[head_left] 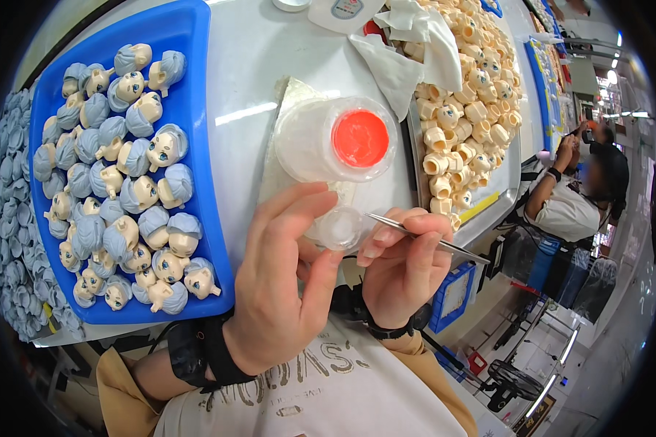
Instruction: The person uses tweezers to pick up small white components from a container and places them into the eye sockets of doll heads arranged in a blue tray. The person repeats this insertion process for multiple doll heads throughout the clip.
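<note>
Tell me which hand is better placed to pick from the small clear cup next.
Right, probably. The right hand holds the tweezers, whose tip already sits at the small clear cup. The left hand is occupied pinching that cup.

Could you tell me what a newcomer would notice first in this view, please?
Probably the blue plastic tray on the left, packed with small blue-haired doll heads. At centre, the left hand pinches a small clear round lid while the right hand holds thin metal tweezers, below a plastic jar of bright orange-red paint.
</note>
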Demonstrator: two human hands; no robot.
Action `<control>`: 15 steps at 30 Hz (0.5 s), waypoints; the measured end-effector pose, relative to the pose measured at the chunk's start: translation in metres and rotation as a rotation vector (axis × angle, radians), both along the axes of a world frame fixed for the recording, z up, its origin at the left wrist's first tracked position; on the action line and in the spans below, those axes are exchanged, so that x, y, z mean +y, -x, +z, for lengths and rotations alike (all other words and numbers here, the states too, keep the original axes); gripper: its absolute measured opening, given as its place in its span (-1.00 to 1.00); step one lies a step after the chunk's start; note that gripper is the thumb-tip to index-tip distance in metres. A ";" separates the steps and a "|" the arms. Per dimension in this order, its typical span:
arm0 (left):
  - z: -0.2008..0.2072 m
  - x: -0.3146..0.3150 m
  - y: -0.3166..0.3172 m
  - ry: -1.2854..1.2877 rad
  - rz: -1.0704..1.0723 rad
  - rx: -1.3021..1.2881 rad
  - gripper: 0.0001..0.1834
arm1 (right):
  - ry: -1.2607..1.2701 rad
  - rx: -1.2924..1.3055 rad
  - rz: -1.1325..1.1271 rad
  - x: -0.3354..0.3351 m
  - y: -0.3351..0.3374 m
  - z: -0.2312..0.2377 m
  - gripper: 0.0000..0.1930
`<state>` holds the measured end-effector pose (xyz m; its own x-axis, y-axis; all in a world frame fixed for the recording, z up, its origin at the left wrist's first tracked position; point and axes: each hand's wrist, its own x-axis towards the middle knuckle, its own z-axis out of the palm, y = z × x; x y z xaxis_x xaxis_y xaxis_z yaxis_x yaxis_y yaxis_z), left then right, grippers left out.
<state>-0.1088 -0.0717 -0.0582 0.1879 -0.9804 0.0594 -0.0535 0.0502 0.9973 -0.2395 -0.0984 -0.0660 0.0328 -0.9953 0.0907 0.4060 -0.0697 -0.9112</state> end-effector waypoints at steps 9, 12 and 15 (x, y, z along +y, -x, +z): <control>0.000 0.000 -0.001 0.010 -0.001 0.007 -0.59 | 0.083 0.128 0.011 -0.002 -0.001 0.003 -0.76; 0.000 0.000 -0.001 0.003 -0.004 0.007 -0.58 | 0.105 0.157 -0.008 -0.003 -0.003 0.004 -0.77; 0.001 0.000 -0.001 -0.003 -0.006 0.013 -0.58 | 0.123 0.171 -0.027 -0.003 -0.003 0.004 -0.77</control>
<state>-0.1080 -0.0714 -0.0573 0.1832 -0.9816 0.0544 -0.0398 0.0479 0.9981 -0.2363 -0.1017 -0.0617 0.0318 -0.9779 0.2067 0.2431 -0.1930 -0.9506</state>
